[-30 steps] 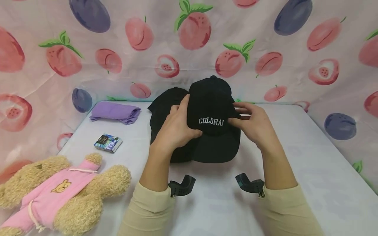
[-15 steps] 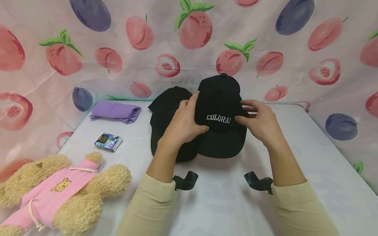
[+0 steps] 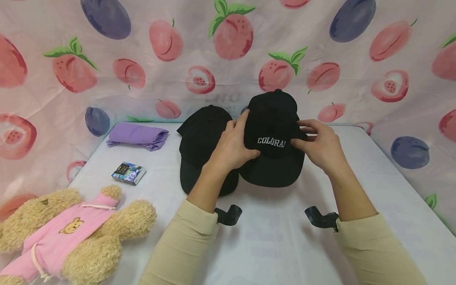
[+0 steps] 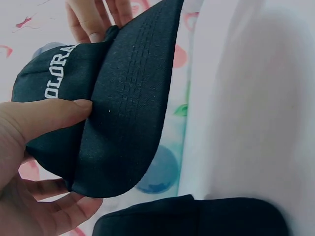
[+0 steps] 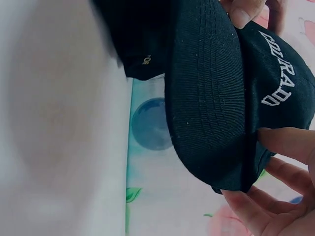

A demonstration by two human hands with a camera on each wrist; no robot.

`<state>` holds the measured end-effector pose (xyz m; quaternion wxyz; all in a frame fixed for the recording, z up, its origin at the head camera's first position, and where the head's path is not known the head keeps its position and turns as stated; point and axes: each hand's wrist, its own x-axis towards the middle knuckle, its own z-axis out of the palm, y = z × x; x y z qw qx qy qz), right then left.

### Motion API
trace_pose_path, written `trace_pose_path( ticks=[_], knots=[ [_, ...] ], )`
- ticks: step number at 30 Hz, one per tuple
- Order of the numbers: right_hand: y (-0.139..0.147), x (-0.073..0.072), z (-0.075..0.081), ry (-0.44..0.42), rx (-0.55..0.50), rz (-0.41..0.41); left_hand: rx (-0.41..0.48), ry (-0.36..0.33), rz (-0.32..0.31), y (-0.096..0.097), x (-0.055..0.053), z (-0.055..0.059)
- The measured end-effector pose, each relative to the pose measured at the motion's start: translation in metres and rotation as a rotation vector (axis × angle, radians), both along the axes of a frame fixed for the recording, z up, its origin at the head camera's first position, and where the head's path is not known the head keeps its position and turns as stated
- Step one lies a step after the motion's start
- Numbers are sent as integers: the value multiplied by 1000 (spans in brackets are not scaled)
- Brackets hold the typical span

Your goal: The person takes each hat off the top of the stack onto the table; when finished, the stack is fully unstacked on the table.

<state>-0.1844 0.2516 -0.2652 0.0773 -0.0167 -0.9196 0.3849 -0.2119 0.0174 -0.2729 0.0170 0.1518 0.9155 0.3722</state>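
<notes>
Between my two hands I hold up a black baseball cap point(image 3: 272, 126) with white lettering across its front, its brim toward me. My left hand point(image 3: 233, 146) grips its left side, the thumb on the front just above the brim. On the other side my right hand point(image 3: 320, 144) pinches the cap's edge; the right wrist view shows the thumb by the lettering point(image 5: 280, 73) and the fingers beneath. A second black cap point(image 3: 199, 138) rests on the table to the left, partly behind my left hand and forearm. Its crown and brim point(image 4: 197, 216) show at the bottom of the left wrist view.
On the left of the white table point(image 3: 270, 245) lie a folded purple cloth point(image 3: 137, 135), a small blue patterned box point(image 3: 128, 173) and a plush toy in pink clothes point(image 3: 75, 233). A fruit-print curtain point(image 3: 235, 79) hangs behind and at the sides.
Both hands have carried the lettered cap to the right and slightly up, away from the second cap, which now shows more. The second cap has stayed in place.
</notes>
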Motion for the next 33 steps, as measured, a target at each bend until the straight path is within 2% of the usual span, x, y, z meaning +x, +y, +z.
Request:
trace_pose_path(
  ticks=[12, 17, 25, 33],
  knots=[
    [16, -5, -8, 35, 31, -28, 36, -48, -11, 20, -11, -13],
    [25, -6, -14, 25, 36, -35, 45, -59, -17, 30, -14, -20],
    [39, -10, -24, 31, 18, -34, 50, -49, -28, 45, -18, -29],
    [50, -14, -35, 55, 28, -47, 13, -31, -16, 59, -18, -42]
  ],
)
